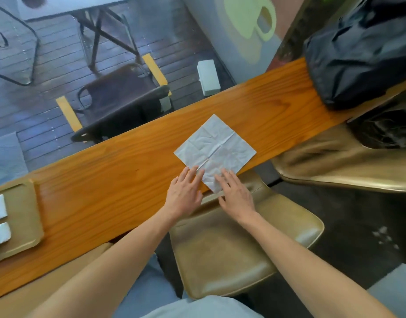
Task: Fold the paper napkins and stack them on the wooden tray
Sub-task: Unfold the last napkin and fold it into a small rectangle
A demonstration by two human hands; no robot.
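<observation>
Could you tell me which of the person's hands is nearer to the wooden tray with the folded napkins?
The left hand. It rests on the unfolded napkin's near corner, on the tray's side. The right hand lies beside it, farther from the tray.

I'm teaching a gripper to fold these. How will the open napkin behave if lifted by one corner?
The napkin looks thin and creased, so it would likely droop limply instead of holding flat. It seems very light; both hands rest flat fingers on its near corner, perhaps to stop sliding on the glossy counter. It probably tears if tugged.
</observation>
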